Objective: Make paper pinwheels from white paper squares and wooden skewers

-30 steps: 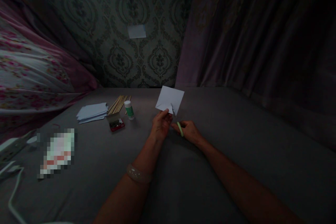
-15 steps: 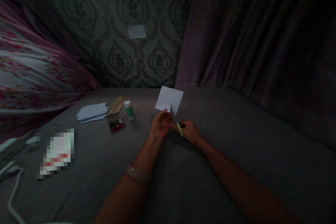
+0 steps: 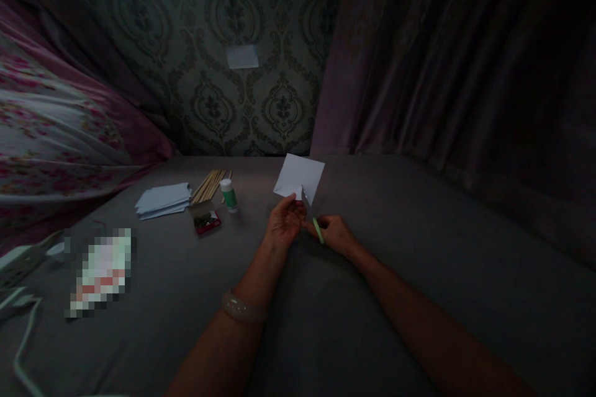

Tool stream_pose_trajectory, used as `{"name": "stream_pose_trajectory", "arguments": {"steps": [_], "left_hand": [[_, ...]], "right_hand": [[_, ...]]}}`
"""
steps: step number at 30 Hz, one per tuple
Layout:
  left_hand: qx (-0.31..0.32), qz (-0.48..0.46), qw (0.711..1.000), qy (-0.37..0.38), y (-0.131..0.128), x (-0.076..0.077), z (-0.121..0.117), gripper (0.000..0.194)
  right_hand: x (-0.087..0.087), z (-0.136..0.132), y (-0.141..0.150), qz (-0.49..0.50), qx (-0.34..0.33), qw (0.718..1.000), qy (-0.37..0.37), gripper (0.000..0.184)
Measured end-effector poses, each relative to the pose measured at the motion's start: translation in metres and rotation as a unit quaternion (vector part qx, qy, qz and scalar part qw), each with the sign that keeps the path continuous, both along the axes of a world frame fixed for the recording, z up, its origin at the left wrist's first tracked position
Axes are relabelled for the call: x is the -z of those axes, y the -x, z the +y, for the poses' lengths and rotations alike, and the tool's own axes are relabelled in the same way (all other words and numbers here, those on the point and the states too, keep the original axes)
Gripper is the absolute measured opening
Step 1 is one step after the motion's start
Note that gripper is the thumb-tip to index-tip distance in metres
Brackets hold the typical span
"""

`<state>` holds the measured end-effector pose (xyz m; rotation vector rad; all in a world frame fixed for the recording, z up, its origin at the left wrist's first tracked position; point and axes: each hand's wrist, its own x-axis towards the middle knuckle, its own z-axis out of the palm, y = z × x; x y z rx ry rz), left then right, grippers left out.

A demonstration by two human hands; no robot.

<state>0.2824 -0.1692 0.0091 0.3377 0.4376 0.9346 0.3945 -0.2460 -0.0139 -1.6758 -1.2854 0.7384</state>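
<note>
A white sheet of paper [image 3: 300, 172] is pinched at its lower edge by my left hand [image 3: 286, 220], fingers closed. My right hand [image 3: 338, 234] is closed round the light green handle of a pair of scissors [image 3: 318, 229]. The blades point up and away and overlap the lower part of the paper, beside my left fingertips. A cut line between the blades is too small to make out. On my left wrist is a pale bangle [image 3: 243, 308].
To the left lie a stack of white paper [image 3: 164, 200], thin wooden sticks [image 3: 208, 186], a glue stick [image 3: 228, 196] standing upright and an open red box [image 3: 207, 223] of small metal pieces. Nearer are a blurred packet [image 3: 102, 270] and a power strip [image 3: 21, 267] with a white cable.
The scissors' handle looks narrower now, as if its loops are closer together. The paper has shifted very slightly down and left. Both hands stay almost in place.
</note>
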Motion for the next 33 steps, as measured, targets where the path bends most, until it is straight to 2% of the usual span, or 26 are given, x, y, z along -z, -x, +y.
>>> {"name": "stream_pose_trajectory", "arguments": {"steps": [5,9,13,18,21,25,33], "left_hand": [[-0.091,0.026,0.995,-0.002,0.002,0.005,0.009,0.017],[-0.147,0.057,0.987,-0.012,0.006,0.009,0.019,0.021],[-0.147,0.1,0.983,-0.043,0.002,0.011,0.019,0.021],[-0.122,0.14,0.975,-0.12,-0.006,0.014,0.01,0.02],[-0.101,0.164,0.969,-0.157,-0.006,0.017,0.008,0.026],[-0.102,0.192,0.956,-0.198,-0.006,0.023,0.009,0.03],[-0.126,0.219,0.94,-0.23,-0.006,0.023,0.009,0.042]], "right_hand": [[0.003,-0.002,0.002,-0.052,-0.032,0.998,-0.025,0.043],[0.002,-0.002,-0.001,-0.036,0.032,0.996,-0.069,0.044],[0.001,0.002,-0.014,0.058,0.137,0.984,-0.1,0.05],[0.002,0.006,-0.034,0.176,0.197,0.954,-0.144,0.047],[0.002,0.007,-0.041,0.228,0.2,0.938,-0.169,0.044],[0.0,0.006,-0.041,0.29,0.181,0.922,-0.181,0.044],[0.001,0.005,-0.033,0.323,0.132,0.925,-0.15,0.038]]}}
